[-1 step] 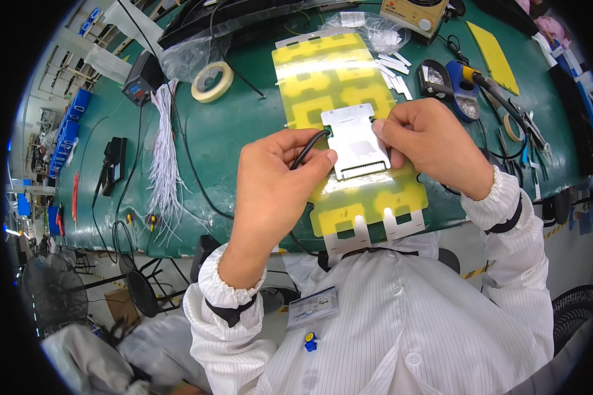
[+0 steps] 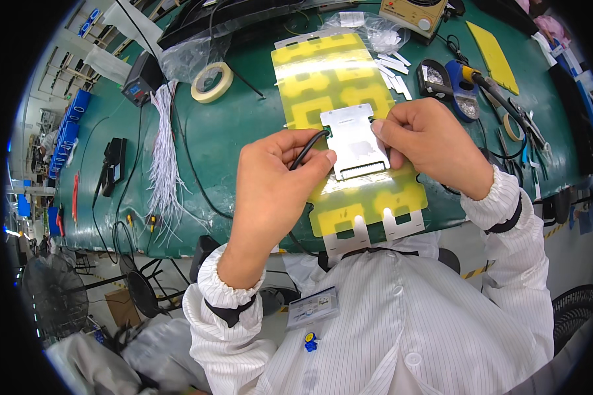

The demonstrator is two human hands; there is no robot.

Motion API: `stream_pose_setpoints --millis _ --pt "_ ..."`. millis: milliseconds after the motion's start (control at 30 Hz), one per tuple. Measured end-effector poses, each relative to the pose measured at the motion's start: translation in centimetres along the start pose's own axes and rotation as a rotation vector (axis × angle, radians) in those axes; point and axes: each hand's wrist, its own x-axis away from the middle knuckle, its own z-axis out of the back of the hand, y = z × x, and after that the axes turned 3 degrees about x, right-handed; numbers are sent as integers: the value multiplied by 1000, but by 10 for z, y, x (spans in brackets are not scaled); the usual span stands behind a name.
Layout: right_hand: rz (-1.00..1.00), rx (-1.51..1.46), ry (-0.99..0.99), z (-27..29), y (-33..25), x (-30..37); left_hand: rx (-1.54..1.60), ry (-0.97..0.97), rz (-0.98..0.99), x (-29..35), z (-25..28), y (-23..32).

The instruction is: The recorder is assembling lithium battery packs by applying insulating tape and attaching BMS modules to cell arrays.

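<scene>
A flat silver-white plate with cut-out corners and a slotted, toothed lower edge lies on a long yellow translucent sheet. My left hand is closed in a pinch on a black cable, whose end meets the notch in the plate's left edge. Opposite it, my right hand has its fingers closed against the plate's right edge. A small dark bit shows at the right thumb tip; whatever lies between those fingers is hidden. White tabs stick out under the sheet's near end.
Left of the sheet are a tape roll, a bundle of white wires and a small black box. On the right stand a soldering iron stand, a black tray and a yellow panel. The green table's near edge runs before me.
My hands, the cable and the plate look the same. Only the grey clothing of a person at the lower left has shifted slightly.
</scene>
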Motion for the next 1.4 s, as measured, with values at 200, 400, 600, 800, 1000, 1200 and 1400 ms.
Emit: stream_pose_setpoints --millis 200,400,600,800,1000,1200,1400 --pt "5 15 1 0 -1 -5 -15 -4 -1 -5 2 1" --pt "-9 21 1 1 -4 -6 -28 -15 -10 -7 3 1" --pt "43 57 -34 8 -9 -6 -98 23 -71 -2 1 5" --pt "12 194 -139 18 -15 -11 -478 -66 -297 0 0 10" --pt "-4 271 -236 24 -22 -16 -547 -116 -299 -7 -1 11" --pt "-9 402 -268 25 -31 -22 -603 -141 -318 -11 2 11" --pt "-70 404 -359 29 -33 -27 -523 -184 -204 -16 3 14"
